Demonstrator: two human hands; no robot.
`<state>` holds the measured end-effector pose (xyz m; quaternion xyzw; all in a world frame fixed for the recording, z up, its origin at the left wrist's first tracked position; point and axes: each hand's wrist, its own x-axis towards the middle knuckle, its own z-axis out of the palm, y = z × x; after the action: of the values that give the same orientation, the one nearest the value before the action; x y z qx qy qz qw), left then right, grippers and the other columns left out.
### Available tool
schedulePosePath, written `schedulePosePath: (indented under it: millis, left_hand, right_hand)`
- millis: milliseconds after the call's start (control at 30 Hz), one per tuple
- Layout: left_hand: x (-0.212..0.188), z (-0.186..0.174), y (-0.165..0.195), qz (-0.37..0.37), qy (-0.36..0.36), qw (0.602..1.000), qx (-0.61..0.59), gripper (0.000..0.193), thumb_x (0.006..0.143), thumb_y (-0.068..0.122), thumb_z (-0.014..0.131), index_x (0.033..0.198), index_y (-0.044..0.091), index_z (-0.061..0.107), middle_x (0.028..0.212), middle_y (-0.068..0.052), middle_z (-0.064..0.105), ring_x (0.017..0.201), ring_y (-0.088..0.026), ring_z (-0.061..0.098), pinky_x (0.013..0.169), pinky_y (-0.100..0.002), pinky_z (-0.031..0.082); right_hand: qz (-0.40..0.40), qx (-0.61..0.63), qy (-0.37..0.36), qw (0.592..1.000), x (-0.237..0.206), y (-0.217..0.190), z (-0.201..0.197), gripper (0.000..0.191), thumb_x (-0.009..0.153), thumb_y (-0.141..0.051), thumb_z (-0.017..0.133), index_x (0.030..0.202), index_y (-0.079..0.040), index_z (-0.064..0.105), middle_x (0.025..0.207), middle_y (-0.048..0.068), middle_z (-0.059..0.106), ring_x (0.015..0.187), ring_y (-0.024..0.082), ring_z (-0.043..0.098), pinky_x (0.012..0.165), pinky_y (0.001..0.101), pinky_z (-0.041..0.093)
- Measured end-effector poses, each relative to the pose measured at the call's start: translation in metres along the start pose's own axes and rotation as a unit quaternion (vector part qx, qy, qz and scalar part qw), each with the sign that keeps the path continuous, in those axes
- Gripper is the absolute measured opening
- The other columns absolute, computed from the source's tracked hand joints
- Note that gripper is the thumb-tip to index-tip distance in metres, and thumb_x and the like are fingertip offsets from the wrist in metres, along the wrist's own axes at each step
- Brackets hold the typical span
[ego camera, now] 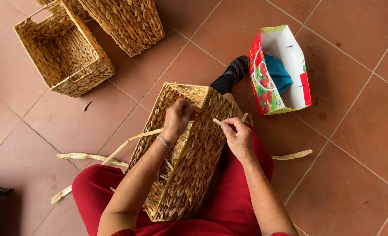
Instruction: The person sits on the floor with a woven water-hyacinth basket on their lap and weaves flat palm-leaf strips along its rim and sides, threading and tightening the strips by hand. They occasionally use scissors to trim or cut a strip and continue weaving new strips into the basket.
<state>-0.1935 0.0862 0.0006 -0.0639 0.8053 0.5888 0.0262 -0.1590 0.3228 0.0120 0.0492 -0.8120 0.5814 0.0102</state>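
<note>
A rectangular woven straw basket (194, 161) lies tilted across my lap, its open side facing left. My left hand (178, 116) reaches over the rim into the basket near its far end, fingers curled against the inside wall. My right hand (237, 135) rests on the outside of the basket wall and pinches a thin pale straw strand (217, 122) that sticks out of the weave. A silver bracelet (163, 141) circles my left wrist. I sit on the floor in red trousers.
Two more woven baskets stand at the top left: an open rectangular one (65, 52) and another (124, 24) behind it. A cardboard box (281, 70) with blue cloth inside lies at upper right. Loose straw strips (89, 156) (292, 154) lie on the terracotta tiles.
</note>
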Motion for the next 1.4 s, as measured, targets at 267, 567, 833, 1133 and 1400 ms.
schedulePosePath:
  millis: [267, 567, 833, 1133, 1400]
  left_hand:
    - [0.0, 0.009, -0.015, -0.2, 0.047, 0.921, -0.331, 0.011, 0.093, 0.0, 0.066, 0.103, 0.006, 0.066, 0.087, -0.01, 0.071, 0.071, -0.018, 0.07, 0.064, -0.033, 0.065]
    - [0.012, -0.006, -0.016, -0.153, -0.066, 0.941, -0.295, 0.013, 0.098, 0.007, 0.064, 0.105, 0.004, 0.075, 0.089, -0.009, 0.075, 0.072, -0.014, 0.069, 0.066, -0.028, 0.063]
    - [0.016, 0.009, -0.029, -0.199, -0.058, 0.936, -0.285, 0.011, 0.099, 0.008, 0.066, 0.105, 0.002, 0.073, 0.089, -0.009, 0.073, 0.07, -0.015, 0.065, 0.064, -0.029, 0.059]
    - [-0.017, 0.015, -0.033, -0.073, -0.069, 0.986, -0.132, 0.012, 0.099, 0.011, 0.066, 0.107, 0.004, 0.071, 0.1, -0.001, 0.068, 0.094, -0.01, 0.064, 0.088, -0.027, 0.058]
    - [-0.012, 0.018, -0.018, -0.105, -0.013, 0.994, 0.031, 0.025, 0.097, 0.023, 0.075, 0.099, -0.001, 0.077, 0.087, -0.005, 0.066, 0.075, -0.017, 0.063, 0.064, -0.03, 0.054]
  right_hand:
    - [0.032, 0.028, -0.013, 0.999, 0.008, 0.014, 0.011, 0.014, 0.099, -0.017, 0.071, 0.1, -0.003, 0.069, 0.075, -0.003, 0.064, 0.067, 0.003, 0.055, 0.058, 0.0215, 0.048]
    - [0.106, 0.163, -0.041, 0.98, 0.016, 0.024, 0.035, 0.02, 0.098, -0.021, 0.072, 0.102, -0.002, 0.069, 0.08, -0.002, 0.063, 0.068, 0.004, 0.055, 0.059, 0.0205, 0.047]
    - [0.144, 0.184, -0.035, 0.972, 0.013, 0.037, 0.032, 0.018, 0.097, -0.02, 0.072, 0.101, -0.003, 0.069, 0.08, -0.004, 0.063, 0.068, 0.004, 0.054, 0.062, 0.0187, 0.047]
    - [0.121, 0.21, -0.012, 0.97, 0.025, 0.025, 0.046, 0.019, 0.094, -0.023, 0.077, 0.092, -0.007, 0.067, 0.078, -0.004, 0.062, 0.065, 0.003, 0.054, 0.055, 0.0185, 0.047]
    - [0.111, 0.196, 0.01, 0.974, 0.03, 0.018, 0.059, 0.021, 0.094, -0.025, 0.078, 0.089, -0.007, 0.068, 0.078, -0.005, 0.063, 0.068, 0.003, 0.055, 0.056, 0.0186, 0.047]
